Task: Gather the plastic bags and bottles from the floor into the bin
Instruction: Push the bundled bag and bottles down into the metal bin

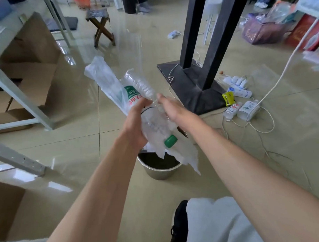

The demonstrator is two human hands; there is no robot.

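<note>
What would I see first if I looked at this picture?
First, two hands in the middle: the left hand grips a clear bottle with a green cap and white plastic bags, and the right hand touches them. Right below sits a metal bin. More bottles lie by the black stand.

Black stand base [193, 87] on tiled floor [83, 141]; folding stool [101, 23] beyond; white cable [280, 76] trailing right.

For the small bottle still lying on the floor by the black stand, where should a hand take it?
Grip the small bottle across its middle, coming from above: it lies on its side, with the white box close on the right and cables nearby.
</note>
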